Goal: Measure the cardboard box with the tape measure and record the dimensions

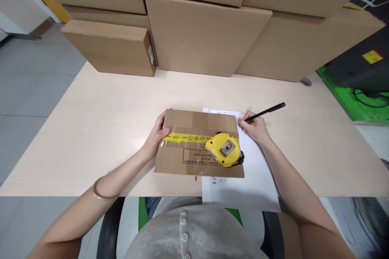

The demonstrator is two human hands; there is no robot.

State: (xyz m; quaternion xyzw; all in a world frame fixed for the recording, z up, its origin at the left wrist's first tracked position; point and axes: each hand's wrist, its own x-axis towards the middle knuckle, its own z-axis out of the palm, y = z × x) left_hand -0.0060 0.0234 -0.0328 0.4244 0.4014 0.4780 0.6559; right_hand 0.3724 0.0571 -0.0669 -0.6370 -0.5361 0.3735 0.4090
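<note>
My left hand [158, 132] grips the left edge of a small brown cardboard box [176, 158], its thumb on top beside a strip of yellow printed tape [188, 138]. On the box's right part lies a yellow tape measure [223, 149], with no hand on it. A black pen [269, 111] is pinched in my right hand [254, 126], just right of the box's upper right corner. The pen's tip is hidden by my fingers. Under the box and my right hand lies a white printed sheet of paper [243, 190], partly covered and reaching over the table's front edge.
Large cardboard boxes [203, 36] are stacked along the back of the pale table [100, 117]. A flatter box [112, 50] stands at the back left. Beyond the table's right edge are a green surface [343, 97] and a dark case with cables.
</note>
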